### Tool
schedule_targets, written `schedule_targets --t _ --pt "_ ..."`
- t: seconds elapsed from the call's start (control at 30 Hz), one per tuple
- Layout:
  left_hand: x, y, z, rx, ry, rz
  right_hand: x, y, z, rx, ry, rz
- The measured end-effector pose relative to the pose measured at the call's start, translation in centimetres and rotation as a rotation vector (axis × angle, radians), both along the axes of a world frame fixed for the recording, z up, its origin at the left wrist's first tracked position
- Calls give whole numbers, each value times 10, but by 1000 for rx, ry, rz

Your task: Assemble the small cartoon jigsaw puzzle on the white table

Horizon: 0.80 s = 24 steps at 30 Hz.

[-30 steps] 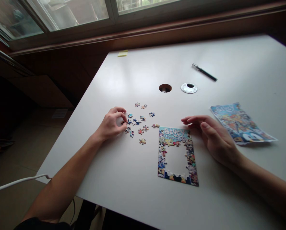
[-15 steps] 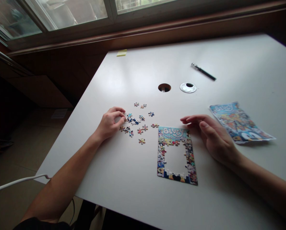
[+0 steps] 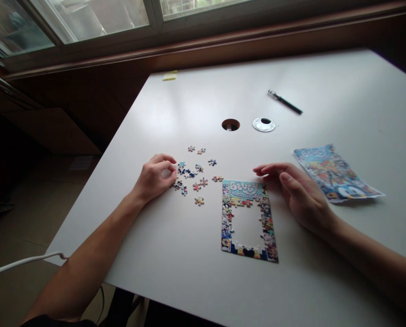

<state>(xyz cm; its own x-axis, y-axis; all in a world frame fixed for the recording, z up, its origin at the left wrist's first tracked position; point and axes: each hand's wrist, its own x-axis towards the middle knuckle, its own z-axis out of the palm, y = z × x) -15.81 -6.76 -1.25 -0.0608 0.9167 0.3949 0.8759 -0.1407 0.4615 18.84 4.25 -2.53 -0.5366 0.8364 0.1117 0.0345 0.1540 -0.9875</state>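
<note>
Hardly anything has shifted since a second ago: both hands lie where they lay, and only the left thumb and forefinger have drawn closer together.

1. Part-built puzzle: flat on the white table, border joined, middle unfilled. Landmark for all entries below.
2. Left hand: to the puzzle's left, fingers curled, thumb and forefinger tips nearly meeting at the edge of item 3. Whether a piece sits between them cannot be told.
3. Loose pieces: scattered to the left of the puzzle's upper corner, the nearest just beside it.
4. Right hand: just right of the puzzle's upper right corner, fingers stretched out, holding nothing.
5. Printed picture sheet: right of the puzzle, beyond the right hand.
6. Cable hole and its metal cap: beyond the puzzle, side by side.
7. Black pen: farther beyond the puzzle, to the right.
8. Yellow note: far beyond the puzzle, to the left, at the table's edge.
</note>
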Motion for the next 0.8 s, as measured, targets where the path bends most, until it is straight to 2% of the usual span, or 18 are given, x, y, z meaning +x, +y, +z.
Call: schedule_targets --t 0.27,0.8 --pt "4 -2 7 -76 -16 -55 0 0 1 35 -15 -4" --pt "2 -2 8 -152 15 -65 -1 -2 4 62 -30 -7"
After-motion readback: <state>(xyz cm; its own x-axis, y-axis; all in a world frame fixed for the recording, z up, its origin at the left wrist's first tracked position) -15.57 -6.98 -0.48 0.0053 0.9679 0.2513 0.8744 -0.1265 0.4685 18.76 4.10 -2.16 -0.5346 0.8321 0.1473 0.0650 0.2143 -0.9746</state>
